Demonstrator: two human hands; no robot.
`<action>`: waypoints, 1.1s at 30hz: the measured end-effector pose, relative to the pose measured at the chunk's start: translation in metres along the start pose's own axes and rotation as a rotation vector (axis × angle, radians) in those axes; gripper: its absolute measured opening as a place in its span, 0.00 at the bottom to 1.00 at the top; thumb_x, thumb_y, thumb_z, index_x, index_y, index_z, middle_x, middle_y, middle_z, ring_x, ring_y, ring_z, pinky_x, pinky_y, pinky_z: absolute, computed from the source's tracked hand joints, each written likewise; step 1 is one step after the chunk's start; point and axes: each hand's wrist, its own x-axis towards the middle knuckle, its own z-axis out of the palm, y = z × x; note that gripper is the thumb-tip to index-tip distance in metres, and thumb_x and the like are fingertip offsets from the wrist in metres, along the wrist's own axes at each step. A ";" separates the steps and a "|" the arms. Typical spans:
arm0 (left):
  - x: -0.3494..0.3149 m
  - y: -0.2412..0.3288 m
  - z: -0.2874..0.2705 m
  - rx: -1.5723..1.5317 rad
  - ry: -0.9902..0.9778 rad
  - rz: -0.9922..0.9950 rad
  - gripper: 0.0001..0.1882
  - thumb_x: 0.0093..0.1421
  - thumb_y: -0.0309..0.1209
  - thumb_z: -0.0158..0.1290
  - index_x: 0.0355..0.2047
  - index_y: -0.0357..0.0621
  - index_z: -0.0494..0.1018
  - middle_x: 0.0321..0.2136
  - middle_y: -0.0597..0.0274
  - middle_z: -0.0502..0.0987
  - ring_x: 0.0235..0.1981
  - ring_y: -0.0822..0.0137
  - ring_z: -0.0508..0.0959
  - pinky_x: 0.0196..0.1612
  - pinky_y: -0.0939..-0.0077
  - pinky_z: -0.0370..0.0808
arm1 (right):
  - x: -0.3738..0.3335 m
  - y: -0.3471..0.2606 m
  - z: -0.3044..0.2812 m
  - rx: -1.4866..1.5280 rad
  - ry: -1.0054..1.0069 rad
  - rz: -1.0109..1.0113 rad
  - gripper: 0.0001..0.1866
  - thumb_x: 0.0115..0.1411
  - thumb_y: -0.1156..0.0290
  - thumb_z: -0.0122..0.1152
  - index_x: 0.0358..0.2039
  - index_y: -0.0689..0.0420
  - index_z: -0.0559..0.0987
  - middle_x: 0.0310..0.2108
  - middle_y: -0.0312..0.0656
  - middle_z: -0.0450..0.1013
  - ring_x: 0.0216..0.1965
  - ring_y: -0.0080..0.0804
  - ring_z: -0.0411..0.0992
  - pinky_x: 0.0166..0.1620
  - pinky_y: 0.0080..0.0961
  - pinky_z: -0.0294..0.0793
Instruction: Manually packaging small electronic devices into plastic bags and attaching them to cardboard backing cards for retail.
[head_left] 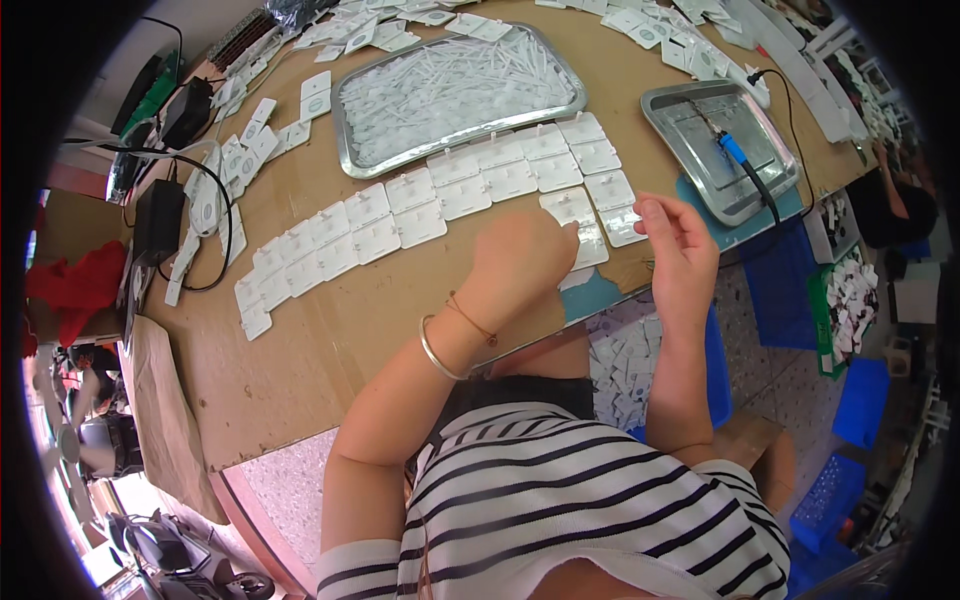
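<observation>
Two rows of small white square plastic plates (418, 224), many with a little nub on top, curve across the table. My left hand (525, 250) is over the near right end of the rows, back upward and fingers curled; its fingertips and anything in them are hidden. Beside it lie white plates (588, 245) close to the table edge. My right hand (682, 238) is raised just right of the last plate (624, 226). Its thumb and index finger pinch together at a tiny pale bit too small to name.
A metal tray (350, 160) full of thin white plastic pieces stands behind the rows. To the right, another metal tray (665, 125) holds a soldering iron (735, 150) with a blue handle and black cord. More white plates (385, 35) lie scattered at the back. Black power adapters (158, 225) sit left.
</observation>
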 end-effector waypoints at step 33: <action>-0.040 -0.145 -0.122 -1.304 0.576 -0.187 0.15 0.60 0.32 0.52 0.42 0.33 0.68 0.36 0.59 0.75 0.38 0.72 0.75 0.42 0.78 0.73 | 0.184 0.013 0.197 -0.868 -0.582 -0.385 0.10 0.55 0.70 0.56 0.35 0.61 0.75 0.32 0.45 0.74 0.33 0.38 0.72 0.39 0.29 0.70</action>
